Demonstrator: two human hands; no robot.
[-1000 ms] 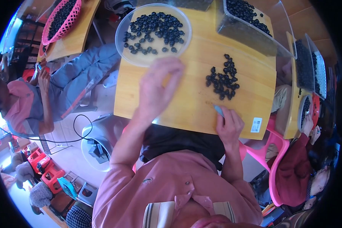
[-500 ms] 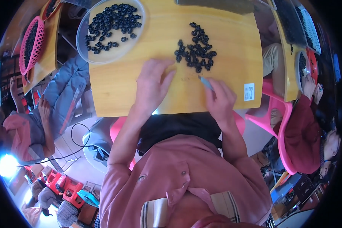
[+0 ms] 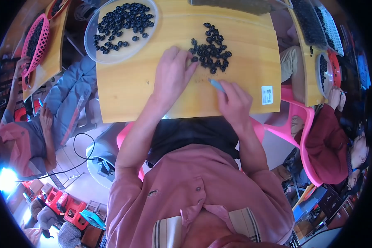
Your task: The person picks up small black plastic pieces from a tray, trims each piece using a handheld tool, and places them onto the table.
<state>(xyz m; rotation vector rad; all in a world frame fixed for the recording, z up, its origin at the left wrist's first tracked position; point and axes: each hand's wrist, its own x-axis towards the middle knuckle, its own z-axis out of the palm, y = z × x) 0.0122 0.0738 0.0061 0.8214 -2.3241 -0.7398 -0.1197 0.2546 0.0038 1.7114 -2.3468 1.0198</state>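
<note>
My left hand is at the near left edge of a loose pile of small black knobbed parts on the table. Its thumb and forefinger close around one black part there. In my right hand is a slim, flat blue-grey tool, pinched between thumb and fingers. The tool's narrow end points up and left, toward the pile and just short of it. What the tip is like is too small to make out. Dark crumbs lie on the wood between the tool and the pile.
A round translucent tray with many of the same black parts stands at the table's far left. A grey bin lies along the far edge. A white label is at the right. People sit at tables on both sides; a pink chair is right.
My left hand has moved up and right to the pile, and its fingers have come together on one part. My right hand has shifted slightly left and up with the tool.
</note>
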